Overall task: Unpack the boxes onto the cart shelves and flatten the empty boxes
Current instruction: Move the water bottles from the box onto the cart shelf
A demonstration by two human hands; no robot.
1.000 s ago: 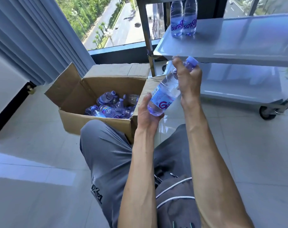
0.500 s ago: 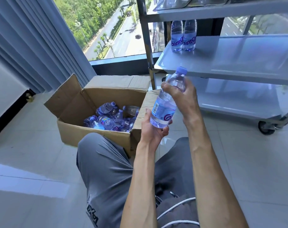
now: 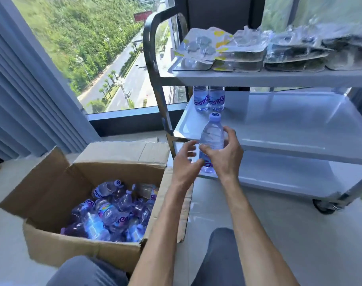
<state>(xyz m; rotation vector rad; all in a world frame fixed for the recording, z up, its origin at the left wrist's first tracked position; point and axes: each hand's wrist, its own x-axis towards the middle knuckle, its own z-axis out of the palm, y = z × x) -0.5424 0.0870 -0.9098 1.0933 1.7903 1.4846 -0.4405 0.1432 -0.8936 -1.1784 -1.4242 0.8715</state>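
Open box (image 3: 52,203) of bottles (image 3: 110,213) sits left of the cart (image 3: 279,79).

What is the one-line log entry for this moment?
right hand: grips bottle | left hand: open, beside it | middle shelf: two bottles

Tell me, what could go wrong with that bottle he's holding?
The clear plastic water bottle with the lilac cap is gripped only by the right hand; the left hand is open beside it, so it might slip. Set down carelessly, it could knock over the two upright bottles at the back of the grey metal cart's middle shelf.
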